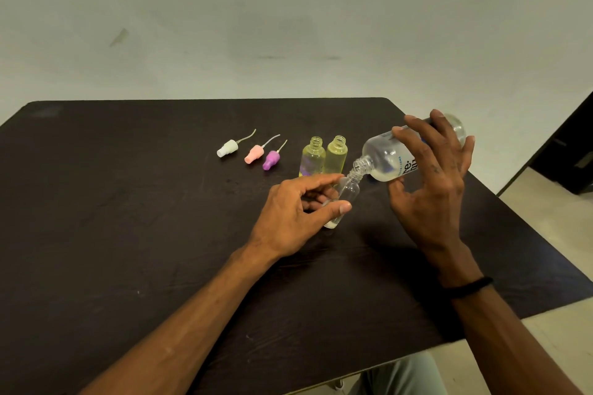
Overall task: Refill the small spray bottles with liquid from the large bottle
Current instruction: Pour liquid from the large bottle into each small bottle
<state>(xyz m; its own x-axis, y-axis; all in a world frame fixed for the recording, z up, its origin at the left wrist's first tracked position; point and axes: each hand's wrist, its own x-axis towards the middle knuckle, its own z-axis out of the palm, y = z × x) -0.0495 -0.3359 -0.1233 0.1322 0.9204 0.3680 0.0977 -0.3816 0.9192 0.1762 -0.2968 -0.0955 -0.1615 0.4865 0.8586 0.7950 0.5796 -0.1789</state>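
My right hand [433, 176] grips the large clear bottle [385, 157], tipped down to the left with its open neck against the mouth of a small clear bottle [348, 192]. My left hand [298, 212] holds that small bottle between thumb and fingers, tilted, its base on the dark table [128, 218]. A little clear liquid lies at its bottom. Two more small uncapped bottles, yellowish, stand upright just behind: one [313, 157] on the left and one [336, 154] on the right.
Three spray tops with dip tubes lie in a row on the table to the left: white [228, 148], pink [254, 154], purple [272, 160]. A pale wall rises behind the table. Floor and a dark doorway show at the right.
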